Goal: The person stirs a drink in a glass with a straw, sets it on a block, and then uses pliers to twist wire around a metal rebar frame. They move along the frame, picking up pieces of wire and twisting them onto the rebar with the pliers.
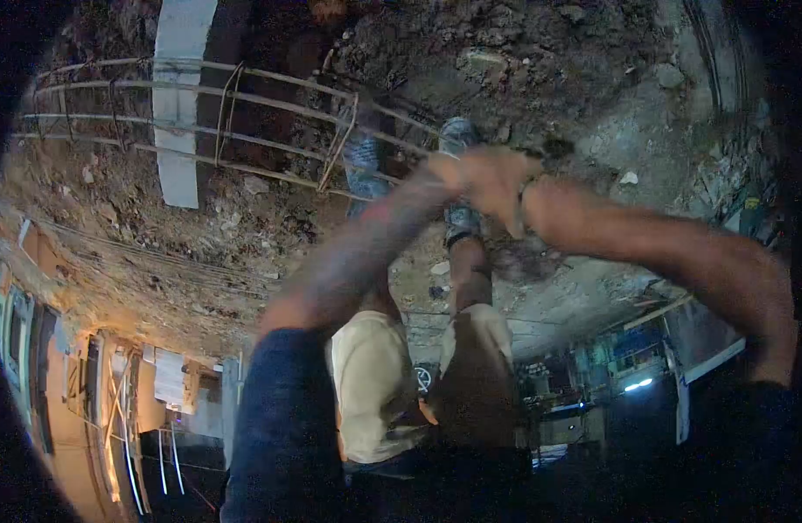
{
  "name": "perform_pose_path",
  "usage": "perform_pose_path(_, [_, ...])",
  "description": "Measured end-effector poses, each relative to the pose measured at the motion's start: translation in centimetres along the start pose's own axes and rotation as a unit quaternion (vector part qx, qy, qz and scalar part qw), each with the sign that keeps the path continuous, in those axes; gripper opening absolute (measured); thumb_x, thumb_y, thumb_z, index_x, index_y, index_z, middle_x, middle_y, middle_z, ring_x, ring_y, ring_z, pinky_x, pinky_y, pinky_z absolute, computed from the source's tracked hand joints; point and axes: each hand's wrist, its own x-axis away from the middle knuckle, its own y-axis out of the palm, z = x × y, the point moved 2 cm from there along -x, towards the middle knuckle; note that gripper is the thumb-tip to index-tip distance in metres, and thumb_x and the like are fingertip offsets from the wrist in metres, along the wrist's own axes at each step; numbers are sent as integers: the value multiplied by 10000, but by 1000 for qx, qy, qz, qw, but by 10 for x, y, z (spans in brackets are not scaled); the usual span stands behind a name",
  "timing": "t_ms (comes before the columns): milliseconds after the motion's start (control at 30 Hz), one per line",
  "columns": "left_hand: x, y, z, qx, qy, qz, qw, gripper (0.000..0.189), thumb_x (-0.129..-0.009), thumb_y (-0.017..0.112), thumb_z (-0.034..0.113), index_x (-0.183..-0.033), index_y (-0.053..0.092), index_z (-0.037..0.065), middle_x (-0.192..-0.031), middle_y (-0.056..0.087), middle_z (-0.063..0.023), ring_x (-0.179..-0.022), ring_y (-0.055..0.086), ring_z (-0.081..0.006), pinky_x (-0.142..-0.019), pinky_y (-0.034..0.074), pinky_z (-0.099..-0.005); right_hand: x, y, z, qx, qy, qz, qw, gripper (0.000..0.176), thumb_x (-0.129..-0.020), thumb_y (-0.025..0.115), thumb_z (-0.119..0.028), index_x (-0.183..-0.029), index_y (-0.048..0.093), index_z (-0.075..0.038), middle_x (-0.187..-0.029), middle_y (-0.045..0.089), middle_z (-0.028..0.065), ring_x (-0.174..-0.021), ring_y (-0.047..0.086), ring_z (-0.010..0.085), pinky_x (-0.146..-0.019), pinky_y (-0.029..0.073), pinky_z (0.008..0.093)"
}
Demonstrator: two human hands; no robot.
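Note:
A long cage of thin metal bars [279, 100], tied with rectangular wire loops, runs across the upper left and reaches towards my hands. My left hand [449, 170] is at its right end, beside or on the bars. My right hand [501, 187] meets or overlaps the left one, wrist bent inward. Both hands are smeared by motion, so their fingers and anything between them cannot be made out. Just behind the hands are my shoes [460, 135], planted on the ground.
A pale slab or beam [176, 113] passes under the bar cage at the left. Rough soil with stones [584, 87] spreads around. More thin bars [157, 266] lie along the ground at the left. A bright lamp [638, 384] shines at the lower right.

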Motion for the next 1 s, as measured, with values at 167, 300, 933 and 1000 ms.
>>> perform_pose_path(167, [-29,60,-31,-105,26,49,993,355,-582,609,246,-873,589,44,-774,573,-192,-720,553,-332,-652,441,-412,29,4,19,35,97,132,986,220,-728,547,-167,-821,567,32,-684,589,183,-587,585,301,-515,473,373])
perform_pose_path(300, [-17,61,-23,-86,34,293,952,300,-601,577,226,-862,598,80,-682,551,-162,-632,533,-328,-571,431,-411,53,4,37,-609,190,-147,756,312,-758,576,-308,-816,568,-2,-622,565,83,-453,521,142,-417,426,261])
perform_pose_path(933, [-35,84,-17,-191,19,305,933,195,-618,550,196,-787,612,121,-699,608,-73,-569,566,-271,-502,443,-369,44,27,45,-52,161,43,985,448,-698,622,-274,-995,487,34,-734,557,227,-740,576,332,-626,454,427])
perform_pose_path(1000, [-41,74,-14,-224,-21,204,953,183,-608,560,197,-753,599,92,-659,593,-82,-524,550,-280,-476,440,-367,42,35,61,4,179,76,981,436,-690,626,-277,-977,496,25,-733,556,235,-739,572,344,-627,451,435])
